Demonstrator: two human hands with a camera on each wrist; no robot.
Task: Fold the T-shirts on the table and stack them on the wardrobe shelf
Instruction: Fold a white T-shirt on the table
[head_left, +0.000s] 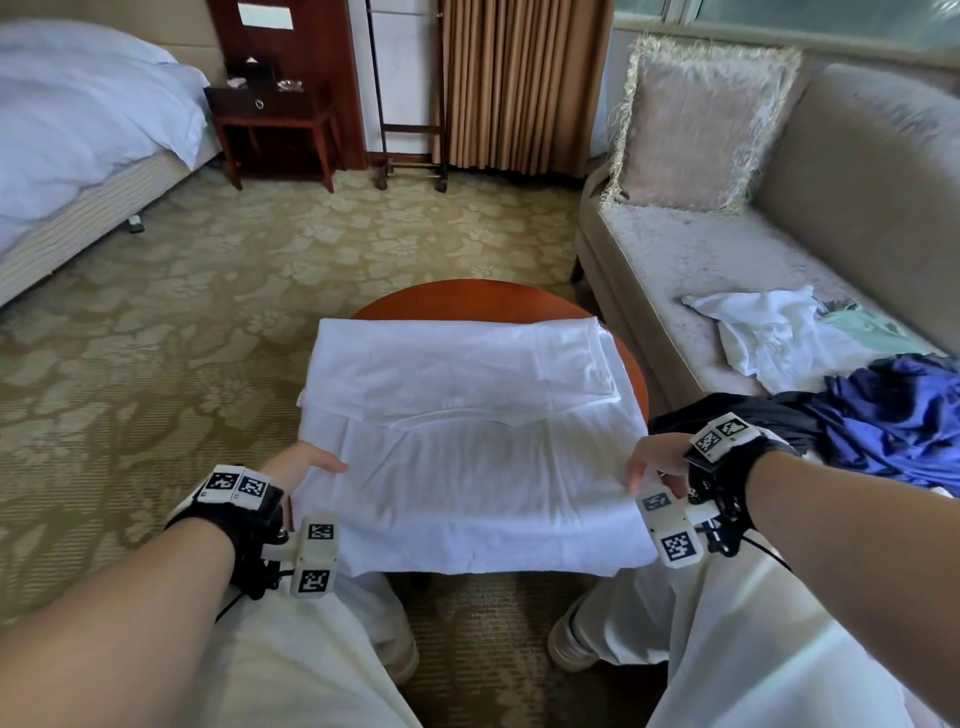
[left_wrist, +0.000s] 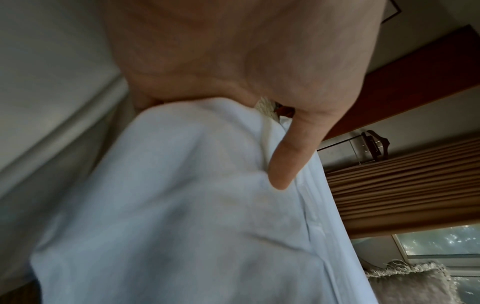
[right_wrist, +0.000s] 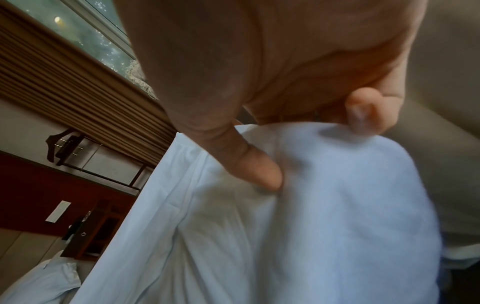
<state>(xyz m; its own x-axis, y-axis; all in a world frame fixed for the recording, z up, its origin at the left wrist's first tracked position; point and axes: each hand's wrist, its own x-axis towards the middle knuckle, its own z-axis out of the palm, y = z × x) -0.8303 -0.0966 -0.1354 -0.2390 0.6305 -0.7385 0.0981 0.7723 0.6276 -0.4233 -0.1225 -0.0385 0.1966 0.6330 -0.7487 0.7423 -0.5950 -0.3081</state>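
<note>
A white T-shirt (head_left: 467, 441) lies partly folded over the small round red-brown table (head_left: 483, 299), its near part draped over the front edge. My left hand (head_left: 301, 467) pinches the shirt's left edge, thumb on top, fingers hidden beneath the cloth. In the left wrist view the thumb (left_wrist: 285, 164) presses on the white fabric (left_wrist: 182, 226). My right hand (head_left: 652, 467) pinches the right edge. The right wrist view shows the thumb (right_wrist: 257, 170) and a curled finger (right_wrist: 363, 111) gripping the cloth (right_wrist: 311, 226).
A beige sofa (head_left: 727, 260) on the right holds a crumpled white garment (head_left: 769, 332), a blue one (head_left: 898, 415), a pale green one (head_left: 872, 327) and a fringed cushion (head_left: 701, 119). A bed (head_left: 78, 145) stands at left, a dark nightstand (head_left: 275, 119) and curtains (head_left: 519, 83) behind. Patterned carpet surrounds the table.
</note>
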